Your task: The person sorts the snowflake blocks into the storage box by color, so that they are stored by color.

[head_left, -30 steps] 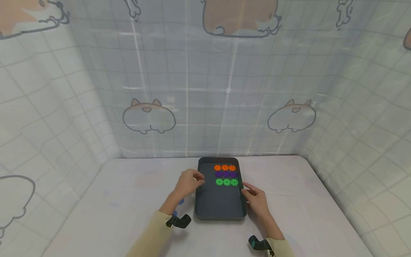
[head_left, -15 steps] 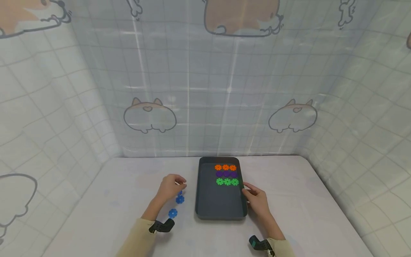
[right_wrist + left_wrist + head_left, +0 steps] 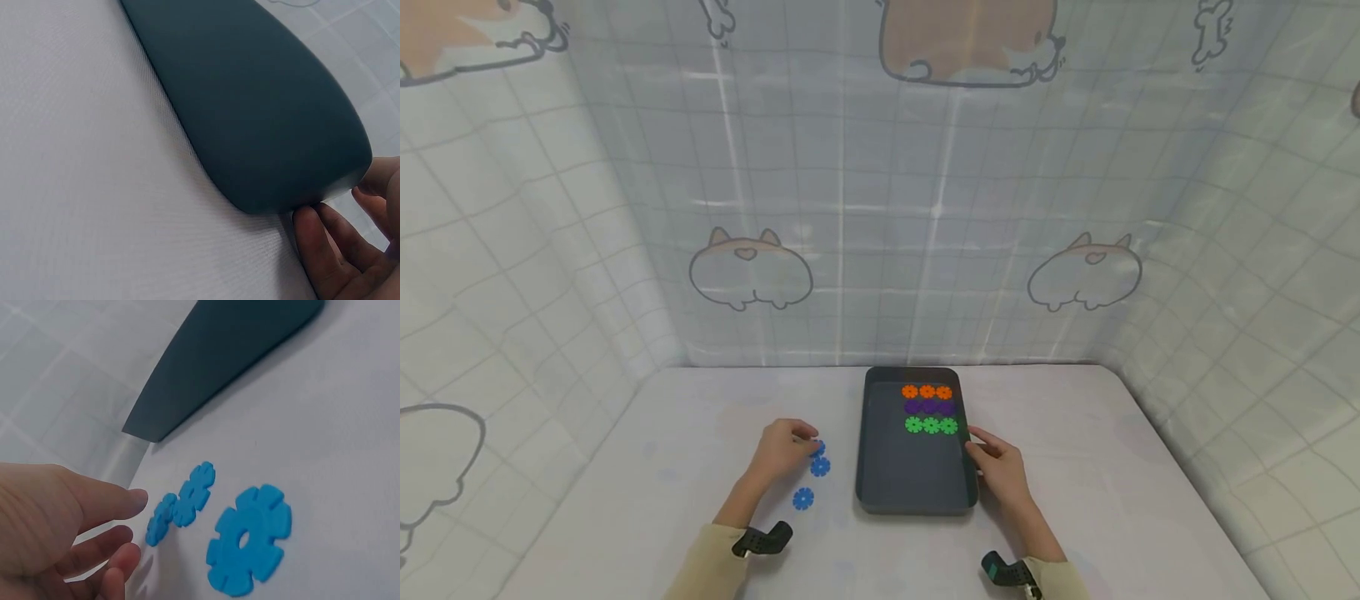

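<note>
My left hand is at the farthest of three blue flower-shaped discs on the table, left of the tray. In the left wrist view, its thumb and fingers stand apart beside that disc, with nothing between them; whether they touch it I cannot tell. Two more blue discs lie nearer me. My right hand holds the right wall of a dark grey rectangular tray, thumb at the rim and fingers against the outside. Inside the tray are rows of orange, purple and green discs, three per row.
A white cloth covers the table. Behind it and at both sides hang pale gridded curtains with cartoon dog drawings. Bare tray floor shows left of the rows and in the near half.
My left hand has moved from over the tray's left edge leftward and down to the blue discs, uncovering them. The right hand stays at the tray's right side.
</note>
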A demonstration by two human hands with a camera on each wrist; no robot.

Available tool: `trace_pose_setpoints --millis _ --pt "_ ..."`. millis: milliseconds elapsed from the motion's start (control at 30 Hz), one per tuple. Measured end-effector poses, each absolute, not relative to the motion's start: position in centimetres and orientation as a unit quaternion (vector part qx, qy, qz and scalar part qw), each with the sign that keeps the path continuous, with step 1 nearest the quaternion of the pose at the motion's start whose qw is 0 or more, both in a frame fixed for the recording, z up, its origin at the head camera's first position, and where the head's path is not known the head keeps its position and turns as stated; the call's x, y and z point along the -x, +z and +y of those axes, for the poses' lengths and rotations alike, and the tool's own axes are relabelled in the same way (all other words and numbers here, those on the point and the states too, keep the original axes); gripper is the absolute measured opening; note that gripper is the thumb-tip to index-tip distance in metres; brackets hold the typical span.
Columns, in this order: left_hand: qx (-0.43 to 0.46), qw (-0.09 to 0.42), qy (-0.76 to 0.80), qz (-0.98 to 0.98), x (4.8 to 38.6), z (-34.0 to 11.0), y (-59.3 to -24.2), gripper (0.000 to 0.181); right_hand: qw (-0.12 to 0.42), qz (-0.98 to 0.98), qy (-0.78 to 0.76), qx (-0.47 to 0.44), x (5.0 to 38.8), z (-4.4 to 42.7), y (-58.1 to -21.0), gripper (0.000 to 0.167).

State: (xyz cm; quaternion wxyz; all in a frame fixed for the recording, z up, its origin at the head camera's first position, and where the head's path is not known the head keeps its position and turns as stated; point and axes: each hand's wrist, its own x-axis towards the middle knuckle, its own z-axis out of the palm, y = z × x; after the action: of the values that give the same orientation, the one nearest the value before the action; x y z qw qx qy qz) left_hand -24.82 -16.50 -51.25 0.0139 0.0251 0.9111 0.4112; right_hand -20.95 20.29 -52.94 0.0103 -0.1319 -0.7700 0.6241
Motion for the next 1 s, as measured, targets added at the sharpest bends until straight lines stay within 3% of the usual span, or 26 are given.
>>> trace_pose_setpoints --millis 1000 --pt "-0.016 0.025 0.372 0.928 24.8 -16.7 -52.3 0.021 0.011 -0.771 0.622 0.139 20.9 20.1 -52.9 0.038"
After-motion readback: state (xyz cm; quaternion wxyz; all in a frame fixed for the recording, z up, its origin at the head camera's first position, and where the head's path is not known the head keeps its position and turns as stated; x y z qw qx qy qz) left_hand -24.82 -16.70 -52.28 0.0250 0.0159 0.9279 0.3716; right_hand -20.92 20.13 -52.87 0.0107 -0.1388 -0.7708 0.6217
